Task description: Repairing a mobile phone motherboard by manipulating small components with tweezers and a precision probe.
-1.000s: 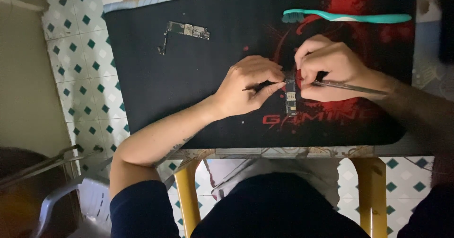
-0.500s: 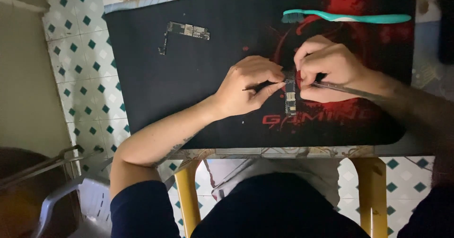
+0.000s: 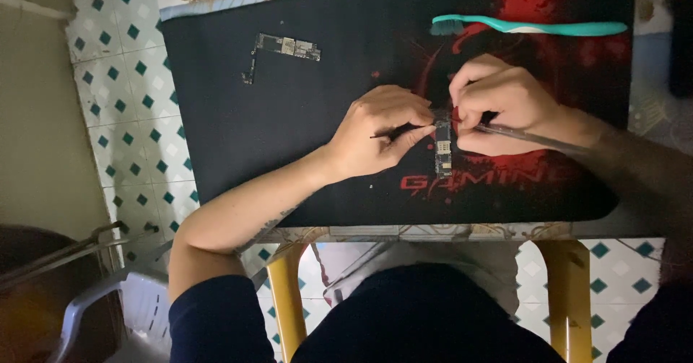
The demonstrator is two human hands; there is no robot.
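Still, both hands stay unmoved on the circuit board.

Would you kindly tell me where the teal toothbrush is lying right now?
In the head view, the teal toothbrush lies flat near the far edge of the black desk mat, on the person's right side, just beyond the right hand.

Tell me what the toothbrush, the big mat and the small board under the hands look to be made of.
Toothbrush: teal plastic, smooth with a slight sheen; darker bristles at its left end.
Mat: probably cloth over rubber, matte black with red print, lying flat.
Small board: likely circuit board, dark with tiny metal parts that glint; left hand and right hand work on it.
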